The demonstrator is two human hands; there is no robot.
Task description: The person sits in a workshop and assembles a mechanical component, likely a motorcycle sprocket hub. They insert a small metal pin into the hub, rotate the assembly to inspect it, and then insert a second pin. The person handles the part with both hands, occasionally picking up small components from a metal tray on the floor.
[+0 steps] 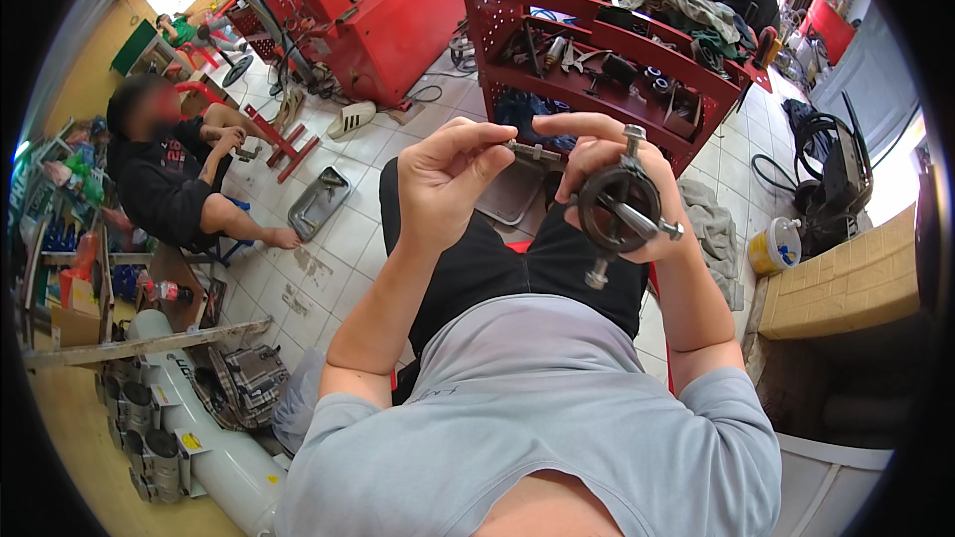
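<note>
My left hand is raised over my lap, its thumb and index finger pinched together. A tiny thing seems to sit at their tips, too small to name. Beside it, my right hand is closed around a dark round metal ring with bolts sticking out of its rim. A shiny pin lies across the ring's middle. The right index finger points toward the left fingertips, with a small gap between. A short metal rod shows between the hands; what bears it is hidden. Below them is a metal tray, partly covered.
Ahead stands a red tool cart with wrenches and rags. A seated person at the left handles a metal part near another tray. A yellow-white bucket stands right; a white cylinder lies at lower left.
</note>
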